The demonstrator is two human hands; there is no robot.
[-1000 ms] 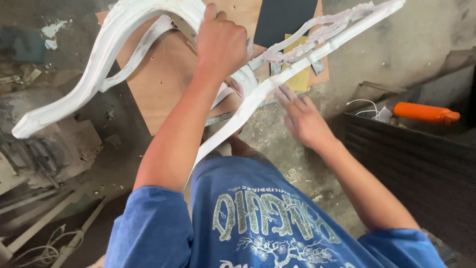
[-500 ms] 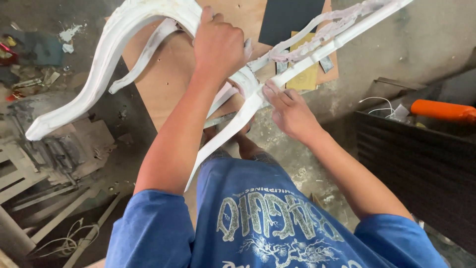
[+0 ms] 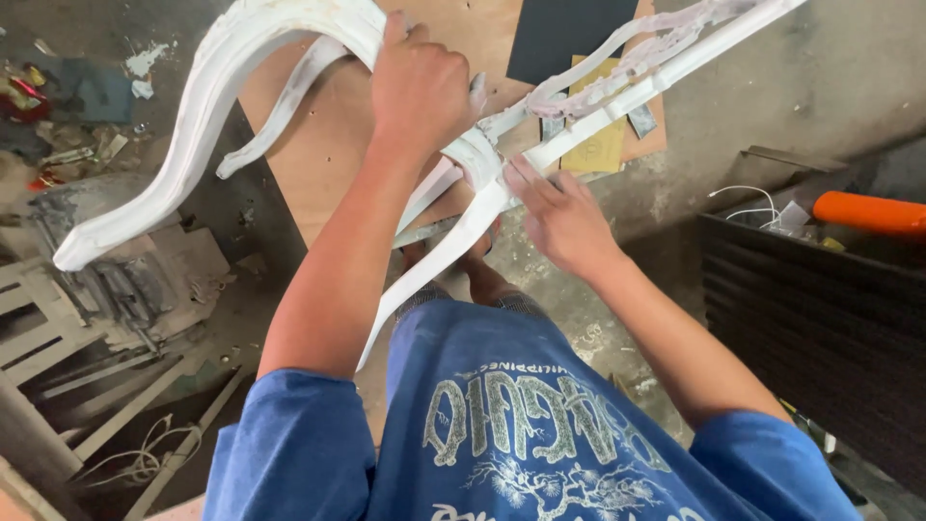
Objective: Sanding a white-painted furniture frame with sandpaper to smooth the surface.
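The left hand (image 3: pixel 420 87) grips the curved white-primed wooden chair frame (image 3: pixel 207 96). The right hand (image 3: pixel 559 217) lies open, fingertips (image 3: pixel 516 174) touching its rail.

Concrete floor (image 3: pixel 772 87), grey, dusty, stained. Plywood sheet (image 3: pixel 318 145) lies flat on it; dark sandpaper sheet (image 3: pixel 564 34) and yellow sandpaper sheet (image 3: pixel 598 150) on plywood's far end. Left: paint flakes (image 3: pixel 145 63), small debris, white wooden slats (image 3: pixel 58 347), coiled white cord (image 3: pixel 135 463). Right: black ribbed crate (image 3: pixel 820 318) stands on floor.
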